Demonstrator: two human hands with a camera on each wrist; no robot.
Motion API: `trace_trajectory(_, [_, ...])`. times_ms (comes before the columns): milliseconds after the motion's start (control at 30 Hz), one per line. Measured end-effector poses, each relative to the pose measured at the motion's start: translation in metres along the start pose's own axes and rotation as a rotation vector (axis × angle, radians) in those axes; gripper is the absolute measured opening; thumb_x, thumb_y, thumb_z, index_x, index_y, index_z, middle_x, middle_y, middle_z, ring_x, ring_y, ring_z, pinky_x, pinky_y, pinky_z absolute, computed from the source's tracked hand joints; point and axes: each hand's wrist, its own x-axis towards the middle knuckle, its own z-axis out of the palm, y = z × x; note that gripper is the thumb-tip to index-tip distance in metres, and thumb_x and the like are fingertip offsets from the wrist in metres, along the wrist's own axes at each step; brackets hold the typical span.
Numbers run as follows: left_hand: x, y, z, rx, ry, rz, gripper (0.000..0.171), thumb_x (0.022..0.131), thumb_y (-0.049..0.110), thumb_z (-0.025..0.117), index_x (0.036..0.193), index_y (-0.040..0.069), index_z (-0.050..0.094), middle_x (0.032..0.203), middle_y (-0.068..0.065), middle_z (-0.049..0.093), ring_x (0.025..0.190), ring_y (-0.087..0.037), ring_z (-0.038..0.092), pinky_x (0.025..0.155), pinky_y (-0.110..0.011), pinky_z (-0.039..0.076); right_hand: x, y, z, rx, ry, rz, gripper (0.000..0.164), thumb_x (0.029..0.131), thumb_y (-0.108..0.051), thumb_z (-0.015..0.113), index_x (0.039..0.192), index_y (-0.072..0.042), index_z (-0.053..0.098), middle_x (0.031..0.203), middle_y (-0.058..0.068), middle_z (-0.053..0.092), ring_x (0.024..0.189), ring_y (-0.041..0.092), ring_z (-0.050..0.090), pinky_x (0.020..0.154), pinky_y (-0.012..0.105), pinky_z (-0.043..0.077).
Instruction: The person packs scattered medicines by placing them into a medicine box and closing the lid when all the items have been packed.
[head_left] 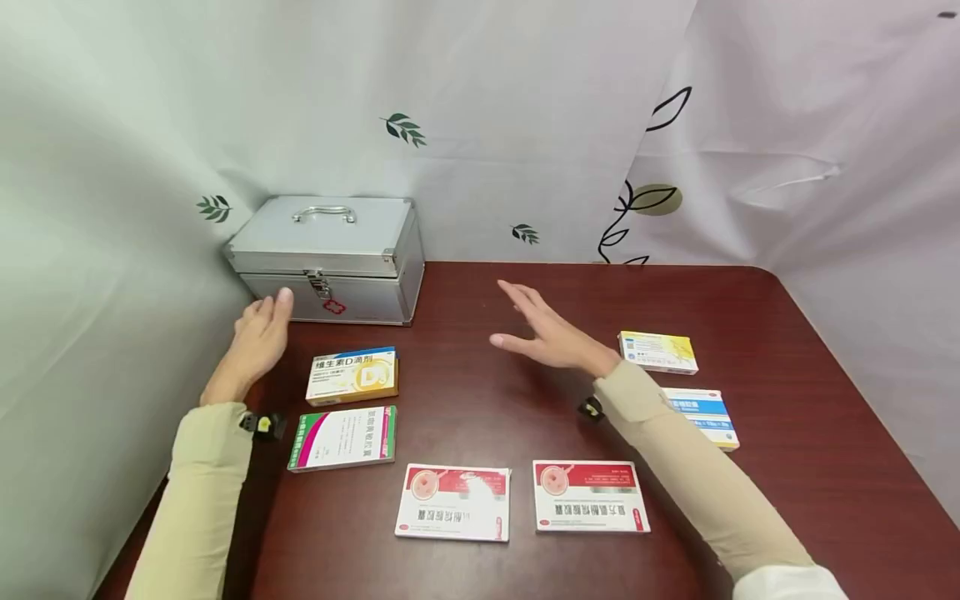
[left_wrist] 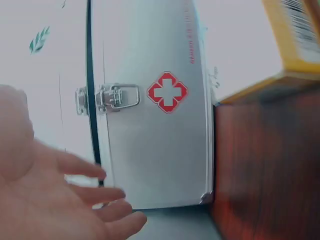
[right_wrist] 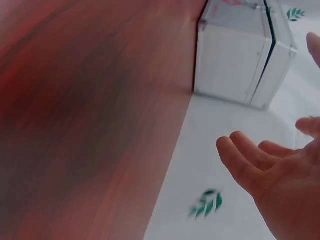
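Observation:
A silver metal first-aid case (head_left: 330, 267) stands at the back left, lid down, with a handle on top. Its front carries a metal latch (left_wrist: 117, 96) and a red cross emblem (left_wrist: 167, 92). In front of the case's left end is my left hand (head_left: 261, 337), holding nothing, its fingers extended and slightly bent in the left wrist view. My right hand (head_left: 551, 333) hovers over the middle of the table, empty, with fingers straight and thumb spread. The case's side also shows in the right wrist view, beyond the right fingers (right_wrist: 245, 157).
On the dark red table (head_left: 465, 367) lie a yellow-white vitamin D box (head_left: 352, 377) and a green-magenta box (head_left: 343, 437) at left. Two red-white medicine boxes (head_left: 453, 504) lie in front. A small yellow-white box (head_left: 658, 352) and a blue-white box (head_left: 708, 417) sit at right.

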Motion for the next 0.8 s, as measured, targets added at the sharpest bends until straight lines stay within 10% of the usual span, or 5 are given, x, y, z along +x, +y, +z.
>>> trace_trajectory(367, [0.029, -0.006, -0.005, -0.141, 0.214, -0.249, 0.093, 0.086, 0.067, 0.015, 0.142, 0.000, -0.018, 0.148, -0.027, -0.013, 0.136, -0.041, -0.005, 0.103, -0.062, 0.008, 0.075, -0.031, 0.031, 0.211, -0.014, -0.026, 0.077, 0.086, -0.047, 0.058, 0.143, -0.047, 0.006, 0.147, 0.002, 0.017, 0.120, 0.020, 0.044, 0.092, 0.038, 0.044])
trace_trajectory(800, [0.042, -0.013, -0.001, -0.315, 0.353, -0.249, 0.080, 0.086, 0.066, 0.029, 0.145, 0.034, -0.014, 0.152, -0.016, 0.001, 0.138, -0.033, 0.006, 0.109, -0.052, 0.010, 0.120, -0.060, 0.072, 0.279, 0.112, -0.018, 0.068, 0.089, -0.046, 0.052, 0.139, -0.055, 0.007, 0.151, -0.003, -0.011, 0.133, 0.028, 0.027, 0.099, 0.048, 0.037])
